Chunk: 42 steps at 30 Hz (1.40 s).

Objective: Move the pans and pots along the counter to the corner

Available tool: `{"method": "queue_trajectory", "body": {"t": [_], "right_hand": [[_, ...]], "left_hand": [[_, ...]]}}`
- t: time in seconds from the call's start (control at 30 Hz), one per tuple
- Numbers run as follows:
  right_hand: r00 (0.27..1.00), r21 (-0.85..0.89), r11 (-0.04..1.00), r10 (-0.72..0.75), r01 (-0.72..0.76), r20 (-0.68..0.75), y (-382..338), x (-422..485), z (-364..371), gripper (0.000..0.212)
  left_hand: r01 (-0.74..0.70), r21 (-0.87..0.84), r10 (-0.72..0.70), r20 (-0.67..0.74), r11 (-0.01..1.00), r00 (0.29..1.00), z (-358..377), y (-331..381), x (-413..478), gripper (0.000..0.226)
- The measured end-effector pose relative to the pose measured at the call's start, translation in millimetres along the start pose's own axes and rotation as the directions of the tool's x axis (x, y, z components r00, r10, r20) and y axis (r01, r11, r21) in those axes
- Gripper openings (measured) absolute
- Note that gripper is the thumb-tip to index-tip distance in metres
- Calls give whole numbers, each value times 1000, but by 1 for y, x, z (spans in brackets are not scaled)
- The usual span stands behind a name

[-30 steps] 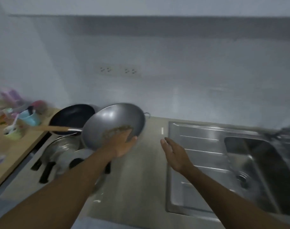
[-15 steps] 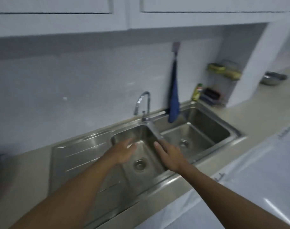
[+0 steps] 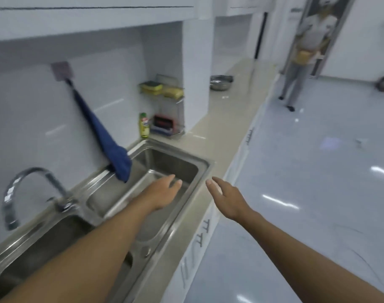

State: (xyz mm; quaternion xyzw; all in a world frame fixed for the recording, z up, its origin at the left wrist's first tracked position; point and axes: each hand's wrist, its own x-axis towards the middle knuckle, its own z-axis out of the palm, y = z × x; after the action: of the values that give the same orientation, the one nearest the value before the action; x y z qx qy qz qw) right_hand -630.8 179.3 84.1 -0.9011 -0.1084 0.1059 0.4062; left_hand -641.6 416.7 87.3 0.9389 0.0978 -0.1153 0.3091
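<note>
Left hand [image 3: 162, 193]: empty, fingers loosely spread, palm down, held in the air over the right basin of the steel sink [image 3: 205, 164]. Right hand [image 3: 227, 199]: also empty and loose, fingers slightly curled, hovering past the front edge of the bench [image 3: 210, 136], over the floor side. Neither touches anything. Judgement: both are carried forward at working height, free to take the next piece, not to brace or grip

Outward from the left hand: blue cloth [image 3: 112, 149] hangs from a wall hook, its tail draped onto the back rim of the sink. Faucet [image 3: 27, 184] arches at the back edge, further left. At the back right of the sink, a green bottle [image 3: 144, 127] stands against the wall, beside a wire rack [image 3: 168, 106] holding sponges, tucked into the wall recess, presumably to keep the bench run open

Task thing: only one candidate in view, a metal pot [image 3: 221, 82], round, bowl-like, near the back edge of the bench beyond the white pillar, well apart from both hands. Too blurred to tell if it has handles. No other pans visible

A person [image 3: 304, 53] stands on the floor near the far end of the bench
</note>
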Motion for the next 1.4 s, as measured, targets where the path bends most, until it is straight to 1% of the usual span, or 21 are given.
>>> {"method": "queue_trajectory", "body": {"t": [0.07, 0.13, 0.23, 0.37, 0.53, 0.63, 0.77, 0.87, 1.0, 1.13, 1.3, 1.4], "right_hand": [[997, 15, 998, 61, -60, -39, 19, 12, -25, 87], [989, 25, 994, 108, -106, -96, 38, 28, -49, 86], [972, 43, 985, 172, -168, -159, 63, 52, -78, 83], [960, 60, 981, 194, -186, -204, 90, 96, -113, 83], [958, 36, 984, 177, -173, -228, 126, 171, -170, 78], [956, 34, 984, 179, -176, -232, 151, 218, -211, 79], [961, -12, 983, 179, -185, -212, 176, 266, -255, 79], [959, 0, 979, 197, -202, -202, 195, 322, -294, 82], [966, 1, 981, 191, -193, -173, 215, 392, -324, 84], [968, -4, 985, 169, -173, -184, 231, 465, -348, 81], [964, 27, 982, 188, -186, -187, 243, 544, -377, 79], [961, 46, 982, 191, -186, -199, 251, 585, -394, 79]], "left_hand": [[-63, 32, 62, 47, 997, 997, 8, 29, 33, 68], [-142, 91, 135, 74, 986, 988, 13, 61, 67, 62], [-232, 90, 223, 95, 969, 970, 23, 105, 112, 54], [-298, 124, 278, 152, 947, 948, 37, 147, 171, 68], [-304, 142, 281, 162, 942, 946, 51, 197, 254, 73], [-285, 128, 263, 168, 950, 950, 57, 231, 306, 72], [-285, 163, 262, 148, 945, 954, 60, 268, 359, 70], [-287, 170, 263, 148, 943, 953, 67, 301, 411, 70], [-272, 183, 243, 164, 945, 956, 70, 328, 479, 69], [-279, 179, 252, 155, 944, 955, 63, 355, 557, 69], [-277, 182, 246, 174, 944, 953, 44, 390, 646, 69], [-279, 177, 254, 155, 944, 955, 35, 414, 693, 68]]}}
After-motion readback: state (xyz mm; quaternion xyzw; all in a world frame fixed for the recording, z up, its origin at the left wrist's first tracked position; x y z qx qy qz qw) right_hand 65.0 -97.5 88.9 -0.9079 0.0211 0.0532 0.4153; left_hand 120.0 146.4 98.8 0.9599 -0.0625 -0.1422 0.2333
